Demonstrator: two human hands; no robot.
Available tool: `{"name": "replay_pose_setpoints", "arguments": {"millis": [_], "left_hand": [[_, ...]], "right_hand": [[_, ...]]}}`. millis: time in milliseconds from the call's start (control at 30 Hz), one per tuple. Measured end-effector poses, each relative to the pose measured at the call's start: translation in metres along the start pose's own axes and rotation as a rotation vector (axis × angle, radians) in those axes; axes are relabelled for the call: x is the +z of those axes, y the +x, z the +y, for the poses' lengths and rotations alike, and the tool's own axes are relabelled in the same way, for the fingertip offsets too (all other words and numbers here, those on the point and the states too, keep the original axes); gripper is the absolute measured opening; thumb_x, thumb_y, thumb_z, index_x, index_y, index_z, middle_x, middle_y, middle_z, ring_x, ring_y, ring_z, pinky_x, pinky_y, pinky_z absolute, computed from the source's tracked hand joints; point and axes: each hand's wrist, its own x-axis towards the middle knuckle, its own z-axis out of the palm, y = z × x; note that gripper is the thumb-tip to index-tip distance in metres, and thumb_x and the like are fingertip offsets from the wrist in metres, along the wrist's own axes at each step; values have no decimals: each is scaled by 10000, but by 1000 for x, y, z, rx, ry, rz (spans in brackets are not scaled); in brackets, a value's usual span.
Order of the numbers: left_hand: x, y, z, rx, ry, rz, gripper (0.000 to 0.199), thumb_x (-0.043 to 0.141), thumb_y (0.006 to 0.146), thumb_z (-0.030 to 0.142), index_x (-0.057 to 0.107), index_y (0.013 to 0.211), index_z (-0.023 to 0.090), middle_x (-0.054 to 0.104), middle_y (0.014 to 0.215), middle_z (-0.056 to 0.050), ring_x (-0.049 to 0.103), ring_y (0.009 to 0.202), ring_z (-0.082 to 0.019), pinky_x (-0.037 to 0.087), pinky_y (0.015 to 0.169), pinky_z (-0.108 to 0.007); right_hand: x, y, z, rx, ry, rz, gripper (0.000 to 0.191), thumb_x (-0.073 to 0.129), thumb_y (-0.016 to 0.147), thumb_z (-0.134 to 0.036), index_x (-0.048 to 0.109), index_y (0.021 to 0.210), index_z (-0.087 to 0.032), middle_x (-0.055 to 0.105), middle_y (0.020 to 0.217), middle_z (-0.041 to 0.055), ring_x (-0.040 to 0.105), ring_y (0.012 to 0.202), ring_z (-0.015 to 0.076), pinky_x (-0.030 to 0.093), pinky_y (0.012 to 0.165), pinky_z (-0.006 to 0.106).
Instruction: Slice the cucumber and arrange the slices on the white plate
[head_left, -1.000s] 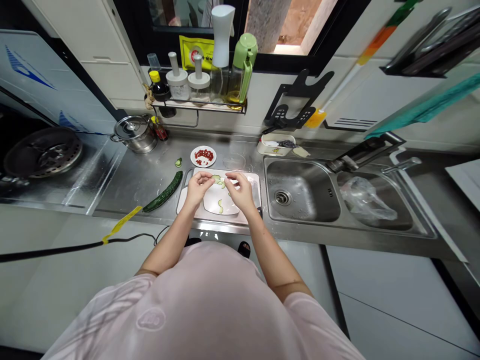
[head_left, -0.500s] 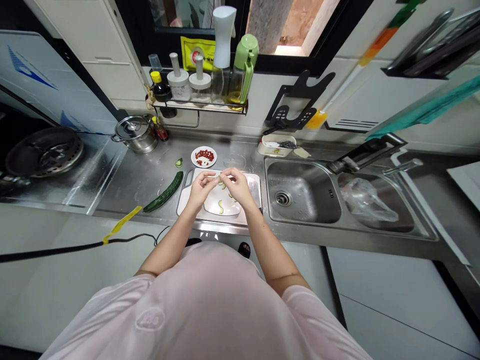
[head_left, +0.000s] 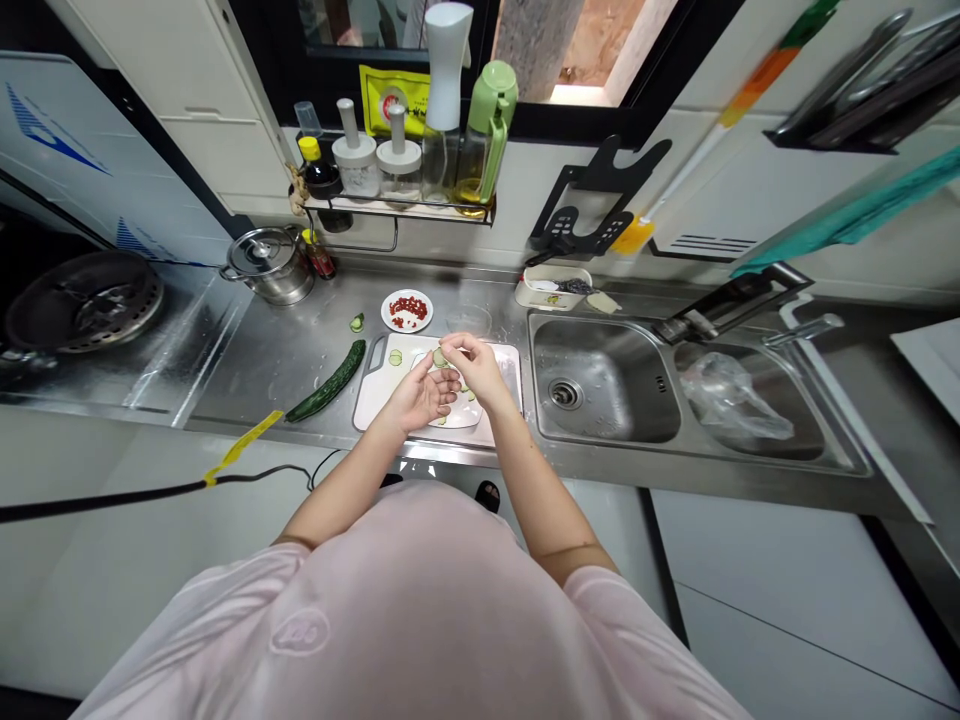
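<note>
- So the left hand [head_left: 427, 397] has just opened up: half a second ago its fingertips were up against the other hand's, and now the palm faces up with the fingers spread, nothing gripped that I can see.
- The right hand [head_left: 480, 372] is the one pinching now, looks like a pale green slice [head_left: 440, 357] between thumb and fingertips. The left thumb is super close to it; can't tell if it touches.
- That puts the slice in the right hand's pinch alone, as far as I can judge, over the far part of the white plate [head_left: 463, 413].
- That plate sits on the cutting board [head_left: 375, 400] right under the grip, with a few more green bits on it. Can't count them, the left hand covers a good chunk.
- Another round slice [head_left: 395, 357] lies on the board, left of the grip near the handle cutout. It was hidden or absent in the last view, no idea which.
- Further left, off the board: a whole cucumber [head_left: 328, 384], plus a small green piece [head_left: 357, 322] beyond it.
- Past the grip there's a saucer [head_left: 387, 316] of chopped red pieces [head_left: 407, 308], and a faint clear dish [head_left: 470, 321] just beyond the board.
- Right of the grip is the sink [head_left: 622, 380], well out of the way. Only the left hand blocks the plate.
</note>
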Motion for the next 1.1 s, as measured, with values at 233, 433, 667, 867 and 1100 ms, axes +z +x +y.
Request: {"name": "replay_pose_setpoints", "arguments": {"millis": [233,433,667,867,1100], "left_hand": [[1,-5,5,88,59,58,355,625,761,533,618,871,195,611,721,-34,538,556,-122,337,463,-227],[-3,-7,8,196,80,136,247,688,742,396,617,858,189,613,725,-14,547,573,-91,334,454,-205],[-4,-9,11,342,116,181,233,749,691,252,578,830,178,602,756,24,555,624,-40,419,567,-168],[-5,-12,15,423,232,199,304,785,644,255,553,826,182,596,766,30,548,637,-36,431,593,-157],[-10,-11,17,439,305,265,330,787,616,257,544,829,191,554,700,50,528,601,-37,414,566,-153]], "right_hand": [[-2,-4,-4,8,-30,-27,271,635,764,-471,620,716,-205,645,947,39,587,944,186,446,853,331],[-4,-6,-1,-27,-91,-48,257,625,782,-461,627,728,-209,647,959,38,585,959,183,444,832,326],[-5,-7,2,-100,-132,-39,222,625,799,-425,638,744,-211,644,919,34,590,926,172,442,840,333],[-6,-7,2,-115,-169,-54,221,611,816,-431,640,752,-221,642,915,26,588,931,172,440,854,338],[-7,-9,-2,-156,-211,-68,221,628,811,-440,649,739,-232,640,901,26,586,934,184,411,912,376]]}}
